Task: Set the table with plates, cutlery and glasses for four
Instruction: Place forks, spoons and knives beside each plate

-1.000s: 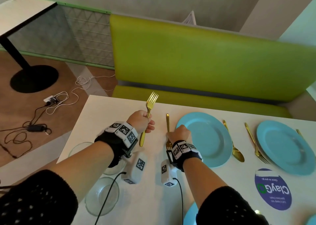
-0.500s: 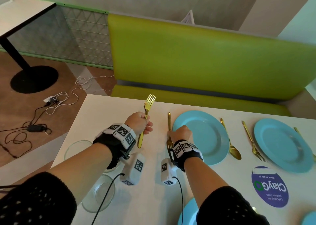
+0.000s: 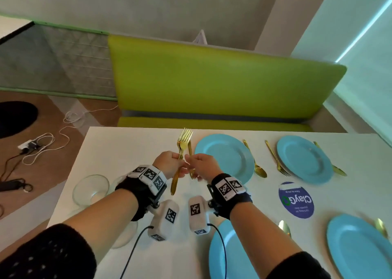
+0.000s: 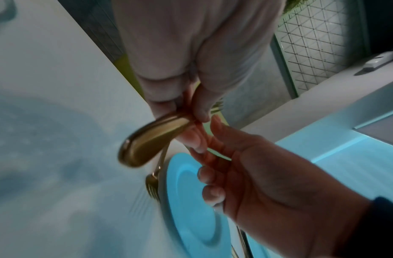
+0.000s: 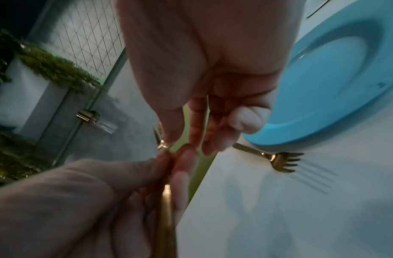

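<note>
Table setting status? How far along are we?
Done: four round blue plates are down; gold forks and spoons lie beside the two far ones. In hand: the left hand grips spare gold forks upright; the right hand touches them. Left: no forks seen by the near plates; clear glasses sit bunched at the table's left edge.

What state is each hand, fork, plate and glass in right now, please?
left hand: grips upright gold forks.
right hand: fingers reach the held forks; grip unclear.
placed fork: flat on table beside far left plate.
glasses: lying tipped on table.
</note>
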`<state>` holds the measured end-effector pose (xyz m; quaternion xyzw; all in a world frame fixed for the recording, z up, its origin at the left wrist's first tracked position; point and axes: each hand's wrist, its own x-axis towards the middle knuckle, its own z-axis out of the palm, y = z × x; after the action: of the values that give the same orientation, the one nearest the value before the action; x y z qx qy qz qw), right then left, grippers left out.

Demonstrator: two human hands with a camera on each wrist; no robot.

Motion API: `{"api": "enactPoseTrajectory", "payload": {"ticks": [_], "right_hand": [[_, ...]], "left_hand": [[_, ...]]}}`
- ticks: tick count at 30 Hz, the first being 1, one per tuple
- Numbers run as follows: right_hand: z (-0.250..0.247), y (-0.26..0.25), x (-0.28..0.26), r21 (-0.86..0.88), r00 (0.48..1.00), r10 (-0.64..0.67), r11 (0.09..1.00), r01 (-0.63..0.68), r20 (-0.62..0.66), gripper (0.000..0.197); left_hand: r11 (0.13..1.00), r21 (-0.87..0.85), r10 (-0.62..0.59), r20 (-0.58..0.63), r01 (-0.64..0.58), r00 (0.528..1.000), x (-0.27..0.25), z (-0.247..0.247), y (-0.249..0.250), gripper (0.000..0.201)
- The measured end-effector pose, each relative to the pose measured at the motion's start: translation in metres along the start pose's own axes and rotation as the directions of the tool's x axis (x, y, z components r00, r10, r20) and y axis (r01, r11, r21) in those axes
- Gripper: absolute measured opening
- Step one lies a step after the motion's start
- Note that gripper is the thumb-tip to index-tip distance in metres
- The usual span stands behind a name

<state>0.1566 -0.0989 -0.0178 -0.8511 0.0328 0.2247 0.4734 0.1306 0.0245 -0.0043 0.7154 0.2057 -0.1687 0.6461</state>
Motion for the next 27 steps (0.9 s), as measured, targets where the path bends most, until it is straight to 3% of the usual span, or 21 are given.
{"api": "enactPoseTrajectory", "payload": {"ticks": [5, 9, 19, 23, 26, 27], "right_hand": [[-0.007, 0.013, -0.065, 0.048, 0.997, 0.062, 0.997, -0.060, -0.041, 0.021], [-0.007, 0.031, -0.113, 0.093, 0.983, 0.157, 0.985, -0.148, -0.099, 0.022], [-0.024, 0.072, -0.178, 0.169, 0.916, 0.286, 0.954, -0.246, -0.281, 0.018], [-0.044, 0.091, -0.183, 0.171, 0.901, 0.302, 0.950, -0.260, -0.312, 0.016], [-0.064, 0.105, -0.183, 0.141, 0.906, 0.260, 0.964, -0.225, -0.335, 0.021], [-0.073, 0.112, -0.183, 0.115, 0.908, 0.242, 0.970, -0.215, -0.342, 0.022]], "left_hand": [[0.995, 0.099, 0.007, 0.162, -0.023, 0.987, -0.034, 0.020, -0.023, 0.012], [0.986, 0.155, 0.021, 0.269, -0.065, 0.963, -0.066, 0.038, -0.041, 0.019], [0.981, 0.162, 0.032, 0.419, -0.109, 0.907, -0.111, 0.090, -0.060, 0.017], [0.981, 0.160, 0.029, 0.428, -0.108, 0.903, -0.113, 0.114, -0.061, 0.016], [0.975, 0.184, 0.049, 0.360, -0.123, 0.932, -0.109, 0.134, -0.059, 0.006], [0.980, 0.173, 0.037, 0.325, -0.097, 0.945, -0.108, 0.139, -0.057, 0.014]]}}
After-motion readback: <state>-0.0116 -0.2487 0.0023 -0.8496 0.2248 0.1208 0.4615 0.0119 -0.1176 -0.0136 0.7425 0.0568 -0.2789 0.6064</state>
